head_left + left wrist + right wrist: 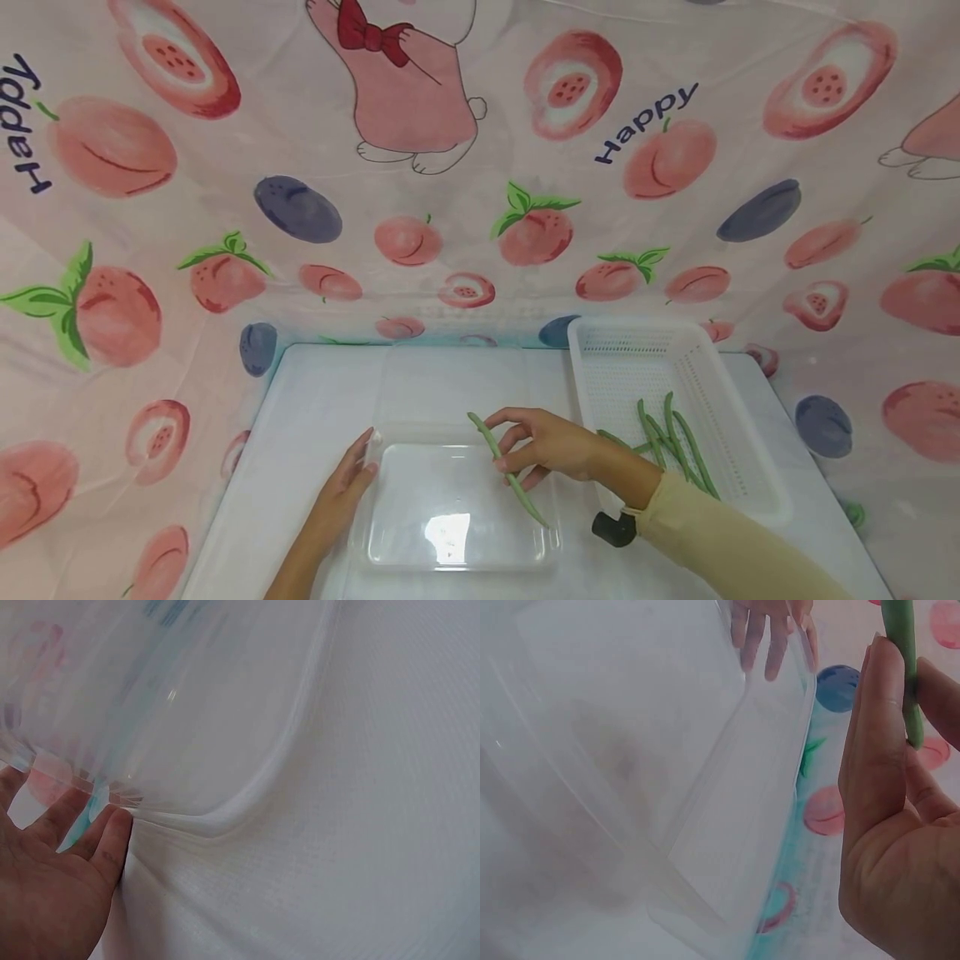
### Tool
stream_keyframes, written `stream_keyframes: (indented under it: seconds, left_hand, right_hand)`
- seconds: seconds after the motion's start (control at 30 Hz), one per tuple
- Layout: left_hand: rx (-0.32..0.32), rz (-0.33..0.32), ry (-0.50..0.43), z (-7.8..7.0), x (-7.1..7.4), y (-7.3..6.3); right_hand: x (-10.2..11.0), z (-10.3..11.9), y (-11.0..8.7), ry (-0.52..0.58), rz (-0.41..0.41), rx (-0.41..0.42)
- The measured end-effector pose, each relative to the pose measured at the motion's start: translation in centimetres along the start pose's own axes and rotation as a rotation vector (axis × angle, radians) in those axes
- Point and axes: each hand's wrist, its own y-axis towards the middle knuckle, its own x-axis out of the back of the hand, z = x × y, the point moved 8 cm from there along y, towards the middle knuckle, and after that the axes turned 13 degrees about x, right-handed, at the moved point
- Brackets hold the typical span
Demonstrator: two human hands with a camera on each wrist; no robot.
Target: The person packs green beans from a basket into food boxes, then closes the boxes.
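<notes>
A long green bean point(522, 497) is pinched between the thumb and fingers of my right hand point(551, 443). The bean slants over the right part of a clear plastic container point(427, 508), in which no beans show. At the container's left side, my left hand point(341, 493) rests its extended fingers along the edge. The left wrist view has these fingertips point(116, 825) right at the clear rim point(135, 801). In the right wrist view, the bean point(901, 645) stands upright between the right thumb and fingers.
A white perforated basket point(618, 367) stands right of the container, with several green beans point(678, 442) lying in it. Both sit on a white-covered table point(315, 392). A fruit-patterned curtain point(465, 208) hangs behind and at the sides. A black wrist device point(613, 529) is at the right cuff.
</notes>
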Motion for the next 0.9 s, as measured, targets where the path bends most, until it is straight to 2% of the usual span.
stream_keyframes:
  seconds: [0.9]
  left_hand:
    - [0.009, 0.001, 0.000, -0.09, -0.03, -0.11]
  right_hand:
    - [-0.15, -0.16, 0.50, -0.008, 0.021, -0.004]
